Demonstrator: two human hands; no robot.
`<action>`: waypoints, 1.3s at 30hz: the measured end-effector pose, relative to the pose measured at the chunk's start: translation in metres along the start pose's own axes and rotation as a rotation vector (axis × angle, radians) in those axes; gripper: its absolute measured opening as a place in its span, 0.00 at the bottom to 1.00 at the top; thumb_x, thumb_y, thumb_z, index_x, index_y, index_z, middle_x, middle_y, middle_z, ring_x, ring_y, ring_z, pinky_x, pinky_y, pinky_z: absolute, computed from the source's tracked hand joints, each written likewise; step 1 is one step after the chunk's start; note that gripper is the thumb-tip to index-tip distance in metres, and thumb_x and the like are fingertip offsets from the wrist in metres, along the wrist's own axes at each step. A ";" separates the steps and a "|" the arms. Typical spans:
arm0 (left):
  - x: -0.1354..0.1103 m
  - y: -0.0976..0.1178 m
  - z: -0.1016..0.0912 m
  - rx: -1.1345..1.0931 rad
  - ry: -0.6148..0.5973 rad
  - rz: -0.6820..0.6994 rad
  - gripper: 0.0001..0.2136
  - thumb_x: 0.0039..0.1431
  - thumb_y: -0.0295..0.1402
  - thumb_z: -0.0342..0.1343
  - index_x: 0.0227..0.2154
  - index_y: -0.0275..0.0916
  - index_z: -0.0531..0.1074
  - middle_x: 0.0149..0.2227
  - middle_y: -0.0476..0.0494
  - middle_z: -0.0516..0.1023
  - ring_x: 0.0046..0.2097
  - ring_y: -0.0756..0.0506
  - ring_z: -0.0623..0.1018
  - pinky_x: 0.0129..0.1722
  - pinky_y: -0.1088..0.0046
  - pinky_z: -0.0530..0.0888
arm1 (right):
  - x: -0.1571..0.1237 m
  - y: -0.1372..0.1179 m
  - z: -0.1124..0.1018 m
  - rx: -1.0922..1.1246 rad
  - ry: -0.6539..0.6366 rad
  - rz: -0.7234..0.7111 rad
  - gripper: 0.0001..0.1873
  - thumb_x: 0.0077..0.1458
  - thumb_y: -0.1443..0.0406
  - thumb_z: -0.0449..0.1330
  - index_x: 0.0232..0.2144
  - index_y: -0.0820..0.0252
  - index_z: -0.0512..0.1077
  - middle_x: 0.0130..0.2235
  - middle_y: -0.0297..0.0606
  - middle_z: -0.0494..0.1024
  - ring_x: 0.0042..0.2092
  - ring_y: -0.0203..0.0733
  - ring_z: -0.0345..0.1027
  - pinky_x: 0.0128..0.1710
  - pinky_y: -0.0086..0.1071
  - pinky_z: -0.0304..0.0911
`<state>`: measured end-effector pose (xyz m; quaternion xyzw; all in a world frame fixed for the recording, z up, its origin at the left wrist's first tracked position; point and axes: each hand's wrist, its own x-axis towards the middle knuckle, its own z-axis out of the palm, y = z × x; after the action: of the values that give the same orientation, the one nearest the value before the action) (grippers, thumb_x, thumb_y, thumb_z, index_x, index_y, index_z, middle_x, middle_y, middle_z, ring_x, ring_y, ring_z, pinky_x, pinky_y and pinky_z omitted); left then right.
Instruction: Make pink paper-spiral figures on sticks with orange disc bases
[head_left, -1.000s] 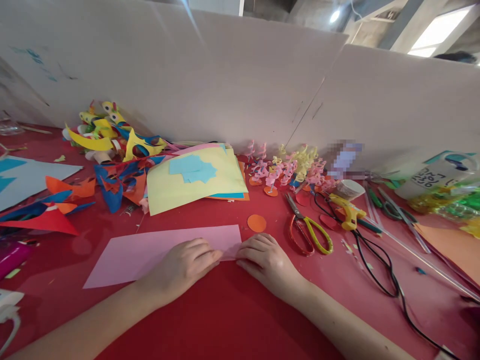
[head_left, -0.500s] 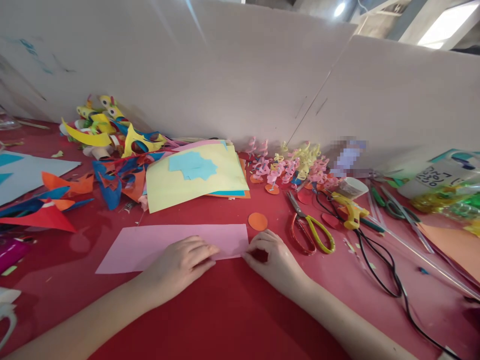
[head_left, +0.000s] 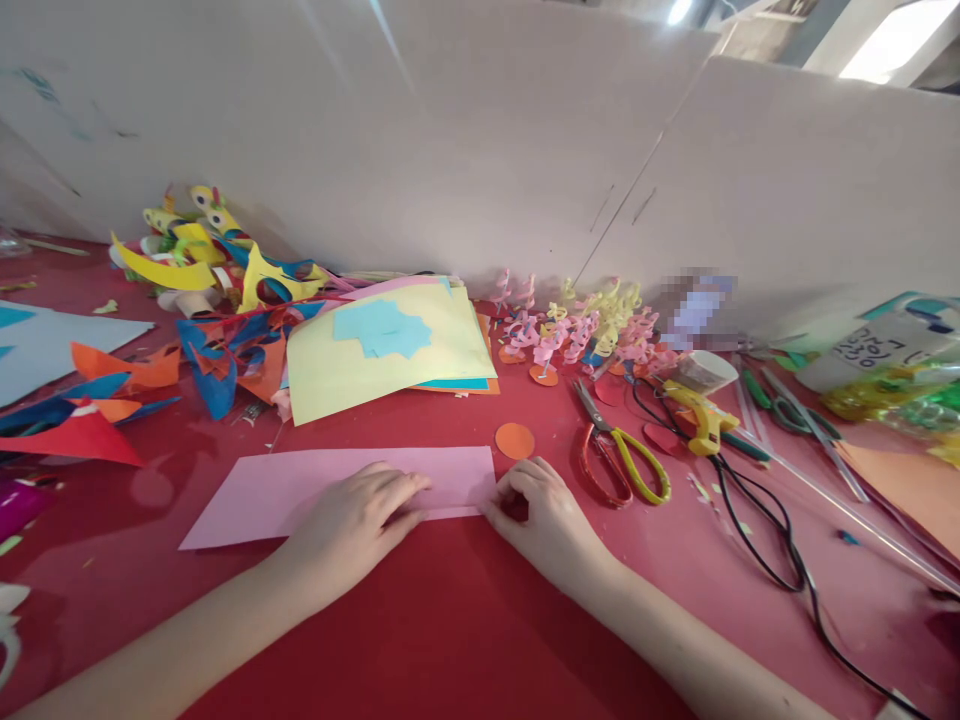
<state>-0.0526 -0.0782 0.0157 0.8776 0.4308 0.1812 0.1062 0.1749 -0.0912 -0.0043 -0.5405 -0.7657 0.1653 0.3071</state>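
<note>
A long strip of pink paper (head_left: 259, 490) lies on the red table in front of me. Its near edge looks folded up in a narrow band toward the right. My left hand (head_left: 367, 515) rests over the paper's middle, thumb and fingers pinched on that near edge. At the right corner, my right hand (head_left: 536, 505) pinches the paper between thumb and forefinger. Just behind my right hand lies an orange paper circle (head_left: 514, 440). Scissors (head_left: 609, 450) with one red and one yellow handle lie further right, touched by neither hand.
Stacked coloured sheets (head_left: 322, 375) lie behind the pink paper. Curled paper figures (head_left: 577, 335) stand against the wall. A yellow glue gun (head_left: 703, 420) trails a black cord (head_left: 776, 580) on the right. Cut paper scraps (head_left: 217, 360) crowd the left, with a white container (head_left: 874, 350) at far right.
Both hands keep their pinch on the pink paper's near edge, the left fingers having shifted slightly left. The whole view has moved a little.
</note>
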 end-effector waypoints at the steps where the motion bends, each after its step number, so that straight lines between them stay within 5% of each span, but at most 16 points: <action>1: 0.000 0.000 0.000 0.014 -0.003 0.013 0.09 0.60 0.35 0.47 0.38 0.40 0.71 0.33 0.45 0.77 0.37 0.44 0.76 0.35 0.67 0.73 | 0.000 0.000 0.000 -0.010 0.001 -0.004 0.09 0.48 0.69 0.60 0.20 0.58 0.65 0.25 0.35 0.71 0.31 0.41 0.63 0.31 0.34 0.62; 5: 0.002 0.000 0.000 0.043 -0.018 0.100 0.11 0.62 0.33 0.44 0.40 0.41 0.71 0.35 0.45 0.77 0.38 0.45 0.75 0.38 0.66 0.73 | 0.002 0.001 0.000 -0.042 -0.021 0.002 0.09 0.48 0.69 0.60 0.19 0.58 0.65 0.25 0.35 0.71 0.31 0.41 0.64 0.31 0.33 0.61; 15: 0.005 -0.001 -0.007 0.039 -0.097 0.259 0.16 0.61 0.24 0.43 0.37 0.44 0.75 0.34 0.45 0.75 0.34 0.48 0.74 0.28 0.75 0.69 | 0.002 0.000 -0.004 -0.163 -0.094 -0.031 0.08 0.50 0.68 0.57 0.22 0.57 0.61 0.27 0.37 0.69 0.31 0.43 0.62 0.30 0.34 0.60; 23: 0.005 -0.006 -0.007 -0.017 -0.122 0.273 0.14 0.61 0.26 0.46 0.39 0.46 0.76 0.35 0.45 0.75 0.35 0.47 0.74 0.29 0.74 0.69 | -0.002 0.008 -0.013 0.016 -0.045 -0.043 0.08 0.52 0.74 0.50 0.33 0.58 0.61 0.30 0.36 0.68 0.34 0.41 0.62 0.34 0.34 0.63; 26: 0.005 -0.004 -0.007 -0.018 -0.120 0.269 0.14 0.61 0.26 0.46 0.40 0.47 0.75 0.36 0.45 0.75 0.35 0.47 0.74 0.30 0.74 0.70 | -0.003 0.006 -0.018 0.061 -0.005 -0.133 0.12 0.56 0.71 0.49 0.42 0.57 0.64 0.36 0.39 0.67 0.38 0.40 0.63 0.39 0.34 0.63; 30: 0.005 -0.004 -0.007 -0.016 -0.117 0.256 0.13 0.61 0.27 0.47 0.39 0.46 0.76 0.35 0.45 0.75 0.34 0.48 0.74 0.30 0.75 0.70 | -0.005 -0.004 -0.019 -0.121 -0.163 -0.369 0.18 0.58 0.68 0.51 0.49 0.48 0.68 0.40 0.40 0.66 0.39 0.40 0.61 0.39 0.35 0.60; 39: 0.004 -0.005 -0.007 -0.015 -0.107 0.281 0.15 0.61 0.26 0.46 0.43 0.49 0.74 0.34 0.45 0.74 0.34 0.48 0.73 0.29 0.75 0.69 | -0.006 -0.008 -0.021 -0.325 -0.164 -0.455 0.12 0.57 0.60 0.55 0.44 0.50 0.72 0.38 0.40 0.70 0.39 0.42 0.60 0.41 0.38 0.55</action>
<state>-0.0563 -0.0720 0.0211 0.9369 0.2960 0.1505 0.1094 0.1840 -0.1010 0.0145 -0.3816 -0.9060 0.0104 0.1830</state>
